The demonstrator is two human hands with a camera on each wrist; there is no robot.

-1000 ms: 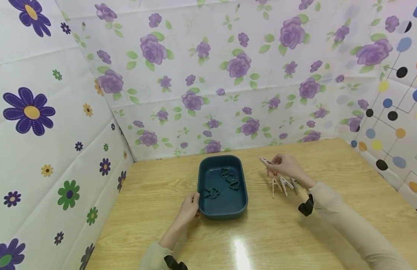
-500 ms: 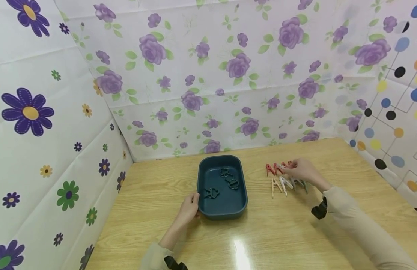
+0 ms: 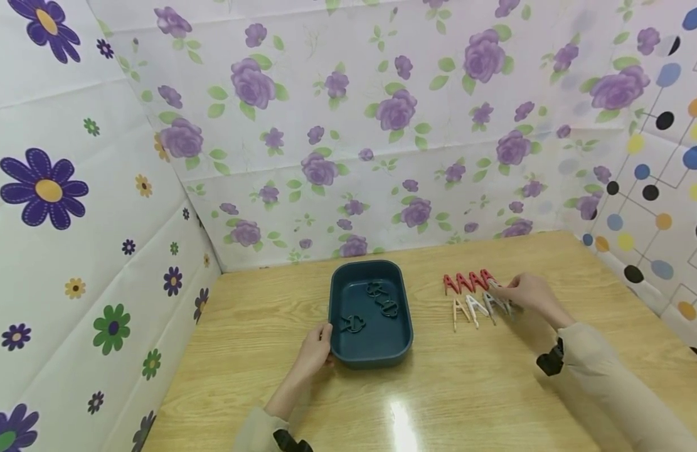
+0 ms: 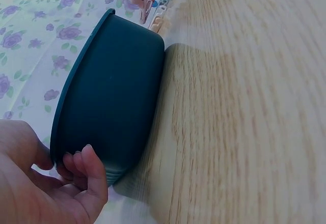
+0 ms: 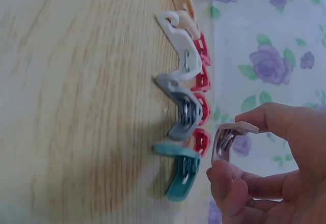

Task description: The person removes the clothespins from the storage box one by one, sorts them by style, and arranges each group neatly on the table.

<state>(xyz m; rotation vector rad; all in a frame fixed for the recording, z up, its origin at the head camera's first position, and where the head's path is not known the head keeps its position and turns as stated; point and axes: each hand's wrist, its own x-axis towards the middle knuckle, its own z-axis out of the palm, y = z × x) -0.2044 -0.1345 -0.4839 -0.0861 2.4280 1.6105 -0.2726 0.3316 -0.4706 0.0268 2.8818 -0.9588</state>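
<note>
My left hand (image 3: 317, 348) grips the near left side of a dark teal plastic bin (image 3: 372, 363), fingers hooked at its rim in the left wrist view. Inside lie three dark green ring-shaped clips (image 3: 354, 324). Between thumb and fingers, my right hand (image 3: 533, 295) pinches a pale pink clothespin (image 5: 226, 137), beside the right end of two rows of clothespins. The front row has a tan clothespin (image 3: 461, 312), a white one (image 3: 475, 309), a grey one (image 5: 184, 109) and a teal one (image 5: 184, 175). Several red clothespins (image 3: 462, 282) stand behind.
The bin and clothespins are on a light wooden table (image 3: 252, 320). A white cloth with purple flowers (image 3: 320, 166) hangs along its back edge. Patterned cloths stand at the left and right sides.
My right hand has moved rightward with the pale pink clothespin, from the left end of the clothespin rows to their right end. My left hand stays at the bin.
</note>
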